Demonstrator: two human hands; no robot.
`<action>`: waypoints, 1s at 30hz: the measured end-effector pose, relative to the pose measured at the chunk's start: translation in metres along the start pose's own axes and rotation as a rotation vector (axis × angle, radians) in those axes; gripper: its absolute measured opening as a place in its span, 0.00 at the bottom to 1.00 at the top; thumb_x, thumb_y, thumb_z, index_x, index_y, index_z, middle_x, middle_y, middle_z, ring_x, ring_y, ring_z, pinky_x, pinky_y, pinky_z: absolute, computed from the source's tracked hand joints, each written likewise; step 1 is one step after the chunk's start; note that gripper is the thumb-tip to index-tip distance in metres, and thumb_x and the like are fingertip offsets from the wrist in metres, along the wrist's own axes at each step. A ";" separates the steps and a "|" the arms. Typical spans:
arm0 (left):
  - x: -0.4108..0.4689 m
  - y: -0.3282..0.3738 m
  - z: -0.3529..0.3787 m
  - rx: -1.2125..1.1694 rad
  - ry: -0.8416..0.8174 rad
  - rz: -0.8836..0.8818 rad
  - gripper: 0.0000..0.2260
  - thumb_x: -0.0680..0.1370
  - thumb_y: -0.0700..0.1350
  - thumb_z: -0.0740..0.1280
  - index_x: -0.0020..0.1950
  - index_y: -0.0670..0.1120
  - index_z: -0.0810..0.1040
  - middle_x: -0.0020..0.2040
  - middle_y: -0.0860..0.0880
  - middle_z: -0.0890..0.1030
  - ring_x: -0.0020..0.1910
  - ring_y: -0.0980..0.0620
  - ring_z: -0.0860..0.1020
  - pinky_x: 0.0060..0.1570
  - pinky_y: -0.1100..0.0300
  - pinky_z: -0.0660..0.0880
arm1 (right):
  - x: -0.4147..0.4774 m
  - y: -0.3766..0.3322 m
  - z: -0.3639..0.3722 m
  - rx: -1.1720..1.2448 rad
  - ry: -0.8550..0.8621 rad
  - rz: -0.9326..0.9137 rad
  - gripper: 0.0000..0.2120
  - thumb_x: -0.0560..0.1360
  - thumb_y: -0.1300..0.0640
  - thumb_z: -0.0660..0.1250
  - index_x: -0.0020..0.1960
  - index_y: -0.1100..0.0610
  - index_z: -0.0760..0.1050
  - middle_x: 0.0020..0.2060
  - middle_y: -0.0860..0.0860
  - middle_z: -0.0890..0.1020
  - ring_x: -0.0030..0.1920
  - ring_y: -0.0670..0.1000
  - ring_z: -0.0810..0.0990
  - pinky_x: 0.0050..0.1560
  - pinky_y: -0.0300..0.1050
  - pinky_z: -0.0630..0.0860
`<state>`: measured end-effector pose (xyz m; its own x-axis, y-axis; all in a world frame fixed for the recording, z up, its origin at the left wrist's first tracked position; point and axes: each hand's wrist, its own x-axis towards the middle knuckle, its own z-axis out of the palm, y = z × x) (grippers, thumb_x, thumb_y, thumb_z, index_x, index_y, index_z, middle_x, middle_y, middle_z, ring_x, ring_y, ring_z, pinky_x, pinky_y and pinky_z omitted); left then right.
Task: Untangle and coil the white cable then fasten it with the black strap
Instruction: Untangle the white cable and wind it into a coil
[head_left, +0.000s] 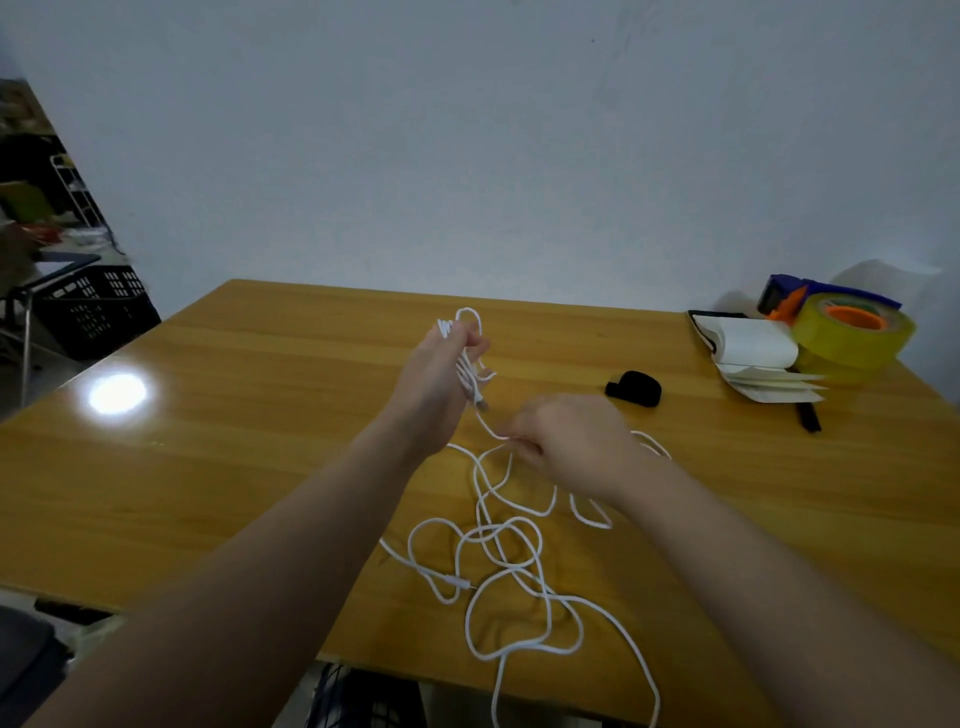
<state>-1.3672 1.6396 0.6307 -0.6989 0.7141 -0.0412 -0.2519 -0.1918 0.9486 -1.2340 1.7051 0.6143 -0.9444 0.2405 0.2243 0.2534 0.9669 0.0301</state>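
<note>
We judge the job barely begun. The white cable (491, 534) mostly lies loose on the table (260, 415), its strands crossing over one another in open loops at six o'clock from our hands. One stretch runs off the near edge. A plug end lies among the loops at about seven o'clock of the tangle.

Only a few small turns are gathered, at twelve o'clock from the tangle. Our left hand (436, 384) is raised with its fingers curled round them, and the other plug hangs just below it. Our right hand (571, 441), at four o'clock from the left, pinches a single strand leading up toward that bundle.

The black strap (635, 391) lies rolled and untouched at one o'clock from the right hand, near but apart. So the untangling, most of the coiling and all the fastening remain.

At two o'clock, farther out, sit a notebook (753, 348) and a yellow tape roll (852, 338).
</note>
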 end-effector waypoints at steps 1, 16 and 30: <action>0.000 0.000 0.002 0.021 0.024 0.002 0.12 0.83 0.44 0.57 0.42 0.44 0.72 0.48 0.48 0.75 0.49 0.51 0.77 0.54 0.49 0.75 | 0.002 -0.002 -0.003 -0.027 -0.010 -0.038 0.13 0.78 0.52 0.57 0.60 0.45 0.75 0.47 0.48 0.77 0.54 0.53 0.76 0.38 0.45 0.67; -0.037 0.011 0.010 0.490 -0.255 0.025 0.14 0.81 0.31 0.50 0.39 0.44 0.67 0.44 0.26 0.72 0.22 0.59 0.71 0.24 0.75 0.65 | 0.009 -0.005 -0.030 0.182 0.197 -0.121 0.10 0.72 0.53 0.68 0.47 0.52 0.68 0.40 0.52 0.80 0.42 0.56 0.77 0.35 0.46 0.63; -0.024 0.000 0.001 0.793 -0.400 -0.120 0.16 0.80 0.41 0.58 0.32 0.49 0.66 0.23 0.54 0.65 0.24 0.56 0.60 0.21 0.66 0.59 | 0.003 0.031 -0.035 0.605 -0.065 0.013 0.11 0.68 0.50 0.75 0.42 0.51 0.73 0.33 0.47 0.75 0.33 0.43 0.70 0.35 0.40 0.68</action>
<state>-1.3495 1.6233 0.6324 -0.3744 0.9091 -0.1824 0.3322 0.3152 0.8890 -1.2219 1.7325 0.6496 -0.9577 0.2387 0.1606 0.1187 0.8364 -0.5351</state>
